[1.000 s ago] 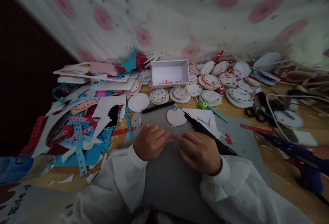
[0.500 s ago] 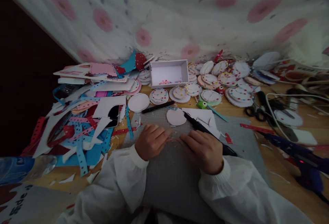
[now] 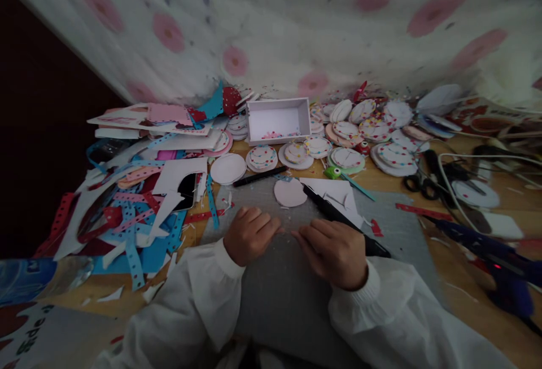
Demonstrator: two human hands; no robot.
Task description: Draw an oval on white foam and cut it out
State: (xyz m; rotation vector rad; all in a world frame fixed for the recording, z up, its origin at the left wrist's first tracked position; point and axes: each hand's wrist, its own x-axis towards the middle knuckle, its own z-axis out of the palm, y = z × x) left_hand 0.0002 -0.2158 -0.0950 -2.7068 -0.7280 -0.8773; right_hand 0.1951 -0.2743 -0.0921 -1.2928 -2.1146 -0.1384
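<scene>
My left hand (image 3: 252, 236) is closed above the grey cutting mat (image 3: 288, 301), thumb and forefinger pinched at the tips. Facing it across a small gap, my right hand (image 3: 336, 251) makes a similar pinch. Whatever they hold is too small and dim to name. Just beyond the fingertips lies a pale pink disc (image 3: 290, 193). A black pen-like tool (image 3: 330, 206) rests beside my right hand, partly hidden by it, over a white sheet (image 3: 339, 191). Behind the disc lies a black pen (image 3: 259, 176).
Paper scraps and dotted strips (image 3: 134, 228) heap at the left. At the back, a white box (image 3: 278, 121) holds small beads, with stacked beaded discs (image 3: 393, 157) to its right. Scissors (image 3: 419, 184) and a blue glue gun (image 3: 495, 256) with a lit red light lie at the right.
My fingertips have drawn slightly apart, and the thin pale piece seen between them before is now barely visible. The surrounding things have stayed in place.
</scene>
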